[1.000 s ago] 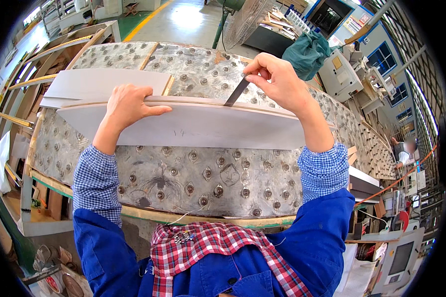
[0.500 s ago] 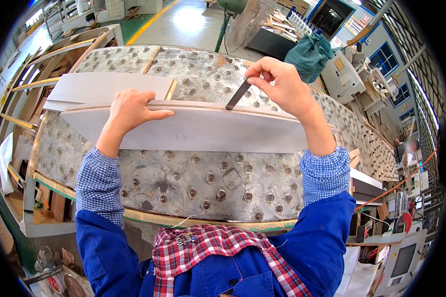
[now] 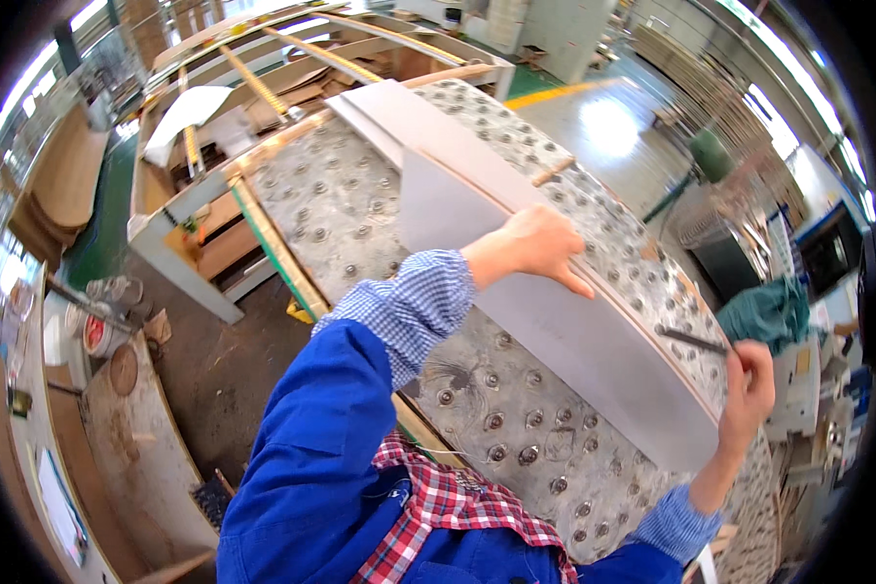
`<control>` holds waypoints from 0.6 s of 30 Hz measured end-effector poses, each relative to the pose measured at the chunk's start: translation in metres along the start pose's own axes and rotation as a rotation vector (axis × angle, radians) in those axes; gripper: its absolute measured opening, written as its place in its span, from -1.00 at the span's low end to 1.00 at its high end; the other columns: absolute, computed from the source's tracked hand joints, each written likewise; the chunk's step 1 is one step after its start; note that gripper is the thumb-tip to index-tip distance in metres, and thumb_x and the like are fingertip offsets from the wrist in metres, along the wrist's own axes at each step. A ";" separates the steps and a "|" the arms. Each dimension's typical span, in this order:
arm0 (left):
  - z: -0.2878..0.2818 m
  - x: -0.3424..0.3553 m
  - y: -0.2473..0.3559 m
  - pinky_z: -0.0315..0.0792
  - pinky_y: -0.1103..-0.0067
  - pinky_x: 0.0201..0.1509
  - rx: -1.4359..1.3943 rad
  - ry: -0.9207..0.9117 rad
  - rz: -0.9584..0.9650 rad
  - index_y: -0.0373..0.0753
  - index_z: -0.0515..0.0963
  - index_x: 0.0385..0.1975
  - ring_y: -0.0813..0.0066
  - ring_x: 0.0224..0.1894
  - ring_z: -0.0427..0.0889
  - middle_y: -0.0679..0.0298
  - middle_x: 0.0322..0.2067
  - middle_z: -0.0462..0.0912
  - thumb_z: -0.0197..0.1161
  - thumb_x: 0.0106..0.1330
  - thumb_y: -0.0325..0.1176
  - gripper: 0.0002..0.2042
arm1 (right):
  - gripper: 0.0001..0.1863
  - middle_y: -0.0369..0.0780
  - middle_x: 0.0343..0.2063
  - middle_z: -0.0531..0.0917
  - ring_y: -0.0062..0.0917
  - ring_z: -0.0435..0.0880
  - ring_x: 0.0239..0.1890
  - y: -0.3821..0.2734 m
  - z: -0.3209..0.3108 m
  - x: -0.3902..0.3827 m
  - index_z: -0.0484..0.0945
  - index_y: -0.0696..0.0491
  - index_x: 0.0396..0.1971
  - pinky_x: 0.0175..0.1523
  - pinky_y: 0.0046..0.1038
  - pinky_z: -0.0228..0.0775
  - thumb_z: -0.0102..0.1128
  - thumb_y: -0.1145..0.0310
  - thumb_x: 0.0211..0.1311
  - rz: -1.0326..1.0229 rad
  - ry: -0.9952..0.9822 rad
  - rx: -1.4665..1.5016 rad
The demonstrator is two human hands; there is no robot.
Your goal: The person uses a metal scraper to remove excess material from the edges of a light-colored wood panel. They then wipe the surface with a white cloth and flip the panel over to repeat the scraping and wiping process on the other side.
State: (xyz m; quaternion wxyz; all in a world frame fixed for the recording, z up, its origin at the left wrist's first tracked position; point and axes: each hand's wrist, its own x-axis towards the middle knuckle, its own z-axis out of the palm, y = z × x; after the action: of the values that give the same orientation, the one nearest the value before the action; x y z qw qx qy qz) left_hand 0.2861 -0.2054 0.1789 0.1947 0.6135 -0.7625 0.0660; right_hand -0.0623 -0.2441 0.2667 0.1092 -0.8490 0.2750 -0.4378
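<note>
A long pale grey-white panel stands on edge, running from upper left to lower right. My left hand is clasped over its upper edge, fingers behind and thumb on the near face. My right hand is by the panel's right end and pinches one end of a dark flat strip, which points left above the upper edge; whether it touches the panel I cannot tell. Just behind, another pale panel lies along the table. The ball-studded metal table is under everything.
A wooden rack with yellow roller rails adjoins the table's far left. Beyond the right edge hangs a green cloth bag. A curved board and a bucket are at lower left. Curved brown boards lean farther left.
My view has turned left, so the panel and table now slant down to the right. My right hand has moved toward the panel's right end with the strip. My left hand keeps its grip.
</note>
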 end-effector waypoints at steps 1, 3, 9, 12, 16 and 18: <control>0.000 0.000 0.000 0.46 0.34 -0.46 -0.015 0.008 0.021 -0.23 0.58 -0.63 0.12 -0.53 0.60 0.12 -0.68 0.54 0.10 -0.12 0.51 -0.27 | -0.90 -0.31 -0.40 0.49 -0.67 0.42 -0.38 0.006 -0.004 -0.017 0.47 0.18 -0.36 -0.23 -0.63 0.29 0.14 0.65 0.12 0.049 0.026 0.082; 0.005 0.011 0.008 0.46 0.35 -0.46 -0.029 0.008 0.067 -0.24 0.57 -0.63 0.13 -0.52 0.60 0.12 -0.68 0.54 0.10 -0.12 0.50 -0.26 | -0.87 -0.33 -0.37 0.47 -0.70 0.41 -0.35 0.016 -0.006 -0.064 0.46 0.16 -0.32 -0.21 -0.66 0.29 0.11 0.65 0.13 0.233 0.037 0.209; -0.004 -0.001 0.011 0.49 0.34 -0.44 -0.050 -0.031 0.044 -0.28 0.57 -0.60 0.13 -0.48 0.62 0.11 -0.63 0.58 0.09 -0.13 0.52 -0.23 | -0.83 -0.39 -0.51 0.51 -0.74 0.38 -0.51 0.052 0.067 -0.234 0.55 0.16 -0.25 -0.41 -0.70 0.21 0.23 0.50 0.15 0.988 -0.069 0.704; -0.003 -0.002 0.008 0.49 0.32 -0.43 -0.006 -0.097 0.046 -0.24 0.57 -0.40 0.11 -0.48 0.62 0.10 -0.61 0.59 0.09 -0.13 0.53 -0.21 | -0.74 -0.38 -0.49 0.55 -0.75 0.39 -0.56 0.059 0.070 -0.300 0.55 0.16 -0.15 -0.48 -0.69 0.19 0.24 0.51 0.14 1.242 0.073 0.786; 0.009 0.007 0.010 0.50 0.33 -0.46 0.061 -0.142 0.022 -0.14 0.61 -0.26 0.13 -0.48 0.64 0.09 -0.60 0.60 0.10 -0.16 0.55 -0.20 | -0.73 -0.41 -0.50 0.51 -0.75 0.37 -0.54 0.053 0.080 -0.329 0.54 0.14 -0.07 -0.47 -0.67 0.20 0.14 0.46 0.24 1.551 0.230 1.078; 0.006 0.008 0.010 0.50 0.36 -0.46 0.161 -0.202 -0.004 -0.21 0.61 -0.46 0.19 -0.47 0.66 0.13 -0.62 0.61 0.08 -0.14 0.56 -0.21 | -0.73 -0.40 -0.54 0.43 -0.69 0.32 -0.58 0.060 0.083 -0.328 0.49 0.09 -0.05 -0.46 -0.64 0.23 0.13 0.44 0.24 1.536 0.229 1.428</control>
State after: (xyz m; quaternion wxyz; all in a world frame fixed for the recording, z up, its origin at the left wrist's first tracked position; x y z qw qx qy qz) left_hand 0.2739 -0.2125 0.1782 0.0671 0.6320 -0.7694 0.0643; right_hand -0.1700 -0.1137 -0.0322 0.8051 -0.1390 0.4257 -0.3888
